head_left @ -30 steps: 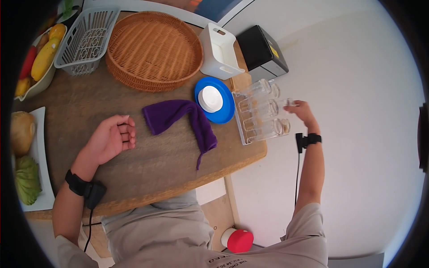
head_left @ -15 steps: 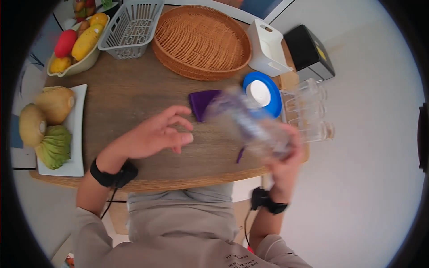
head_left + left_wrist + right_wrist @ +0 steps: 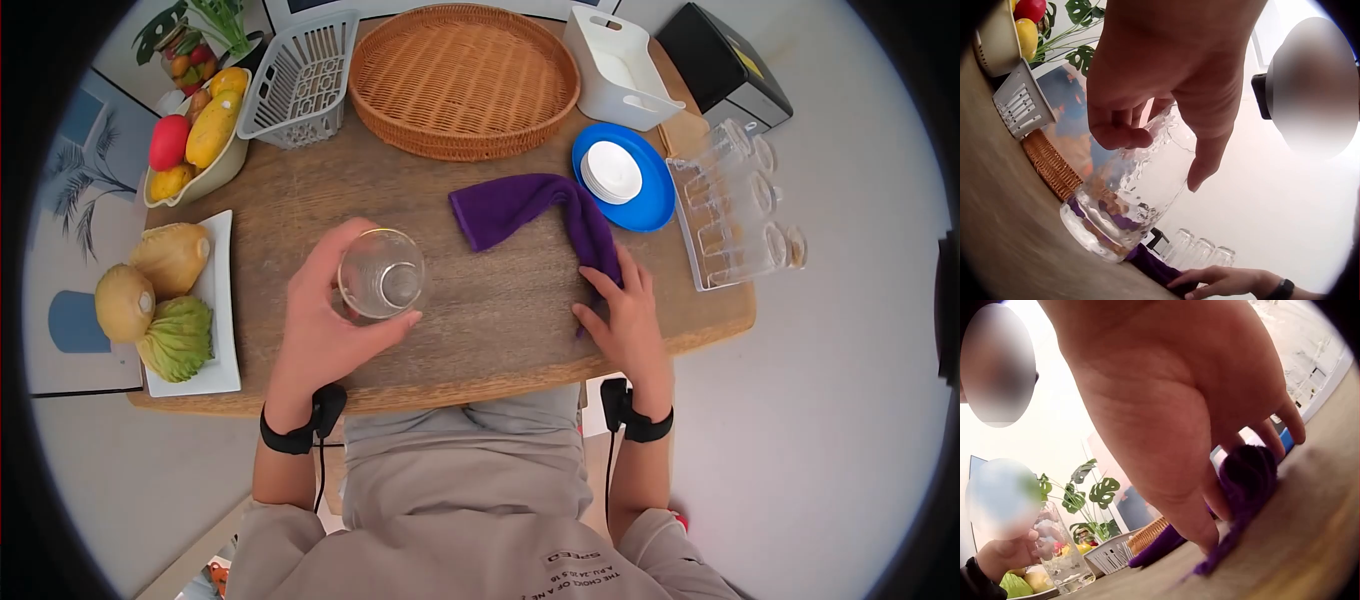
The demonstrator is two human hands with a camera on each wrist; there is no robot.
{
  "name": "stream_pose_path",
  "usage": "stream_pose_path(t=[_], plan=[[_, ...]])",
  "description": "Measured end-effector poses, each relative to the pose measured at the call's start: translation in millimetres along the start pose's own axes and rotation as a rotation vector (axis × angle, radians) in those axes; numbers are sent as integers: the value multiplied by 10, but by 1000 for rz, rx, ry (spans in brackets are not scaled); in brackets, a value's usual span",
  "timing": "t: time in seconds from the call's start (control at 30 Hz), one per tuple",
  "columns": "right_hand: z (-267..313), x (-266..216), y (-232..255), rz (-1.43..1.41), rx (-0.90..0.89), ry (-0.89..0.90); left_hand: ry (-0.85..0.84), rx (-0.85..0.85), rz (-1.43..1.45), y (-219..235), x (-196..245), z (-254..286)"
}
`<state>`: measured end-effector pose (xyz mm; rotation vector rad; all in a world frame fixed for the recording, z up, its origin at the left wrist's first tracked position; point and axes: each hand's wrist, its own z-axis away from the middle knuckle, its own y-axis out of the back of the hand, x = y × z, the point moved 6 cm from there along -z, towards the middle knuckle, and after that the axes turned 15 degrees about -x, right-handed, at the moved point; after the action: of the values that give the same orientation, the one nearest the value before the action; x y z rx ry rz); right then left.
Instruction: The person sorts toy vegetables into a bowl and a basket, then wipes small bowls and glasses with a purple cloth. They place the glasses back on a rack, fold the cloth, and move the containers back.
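My left hand [image 3: 322,318] holds a clear drinking glass [image 3: 372,268], thumb on one side and fingers on the other. In the left wrist view the textured glass [image 3: 1138,181] has its thick base right at the wooden tabletop. To the right, my right hand [image 3: 632,318] reaches down over the near end of a purple towel [image 3: 525,205]. Its fingers are spread and fairly straight. In the right wrist view the rolled towel end [image 3: 1247,475] lies between thumb and fingers, the fingertips right at it and the tabletop.
A blue plate [image 3: 652,205] with small white dishes [image 3: 611,170] stands beyond the towel. At right, a rack [image 3: 690,240] carries several glasses. Along the back are a wicker tray [image 3: 465,75], white bin [image 3: 620,85] and grey basket [image 3: 300,85]. Produce sits on a white plate [image 3: 222,300] and in a bowl [image 3: 225,170] at left.
My right hand went from the rack to the middle with a glass, which is now in my left hand. The right hand has since moved onto the towel's near end.
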<state>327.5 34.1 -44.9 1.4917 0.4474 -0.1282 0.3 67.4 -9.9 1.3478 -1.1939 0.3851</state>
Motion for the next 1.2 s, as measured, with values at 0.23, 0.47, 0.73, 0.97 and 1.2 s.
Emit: stream_pose_path(t=[0.23,0.47,0.73,0.97,1.2], plan=[[503,160,-14,-325,-38,-95,205,-30,-27,-18,-30,-163],[283,164,303,-303,127,-154,233,66,-48,34,10,-153],[136,-46,46,50,195,48,-124,28,-84,-120,519,411],[525,-377,306,-435,132,137,-218,-359,-239,-1123,959,-254],[1172,-331,502,-569,283,-78,-289,-707,-48,-1329,928,-217]])
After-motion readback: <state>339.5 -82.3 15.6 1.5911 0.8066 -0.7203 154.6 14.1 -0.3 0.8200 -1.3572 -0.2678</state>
